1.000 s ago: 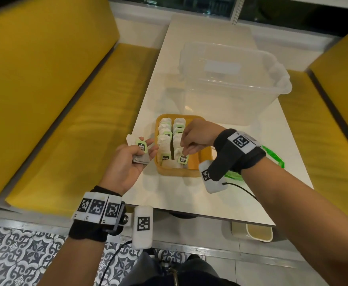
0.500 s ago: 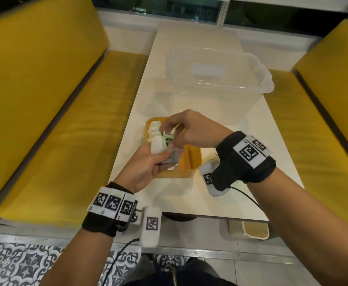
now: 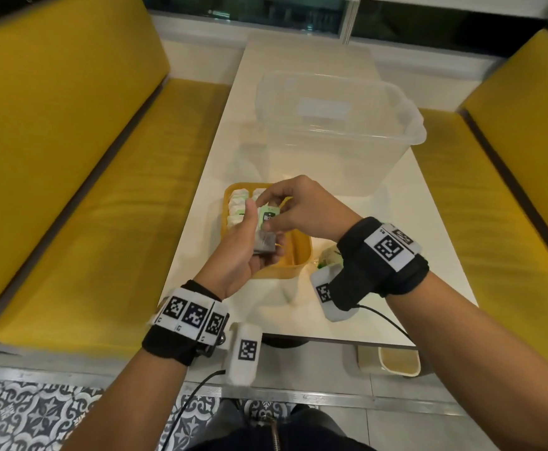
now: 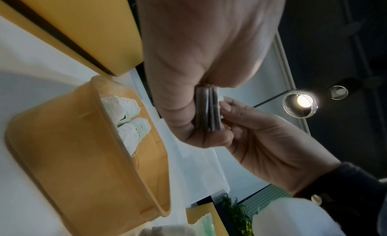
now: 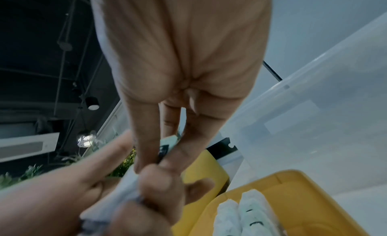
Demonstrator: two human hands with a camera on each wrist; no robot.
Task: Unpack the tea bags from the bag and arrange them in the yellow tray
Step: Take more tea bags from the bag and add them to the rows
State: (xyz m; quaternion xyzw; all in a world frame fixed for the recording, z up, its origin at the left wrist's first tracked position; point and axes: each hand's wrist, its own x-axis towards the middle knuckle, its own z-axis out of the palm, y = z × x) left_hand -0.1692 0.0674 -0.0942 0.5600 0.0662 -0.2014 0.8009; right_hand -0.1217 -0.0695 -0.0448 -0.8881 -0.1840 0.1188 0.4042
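Yellow bench seats run along both sides, well out from the hands, and a white desk stretches away between them. On the desk, beyond both hands, stands a large clear plastic tub. Directly under the hands sits the yellow tray, resting on the desk near its front edge. Two rows of white tea bags lie side by side in the tray's far half, on the left hand's side; the near part of the tray shows bare yellow. Beneath the right wrist, just beside the tray, a bit of green-and-clear packaging lies on the desk, mostly hidden by the wrist strap.

The left hand is raised above the tray with its fingers curled round a small stack of tea bags, gripping them edge-on against the palm. The right hand meets it from the other side, thumb and forefinger pinching the green paper tag that sticks up from the top of that stack. The two hands touch around the stack.
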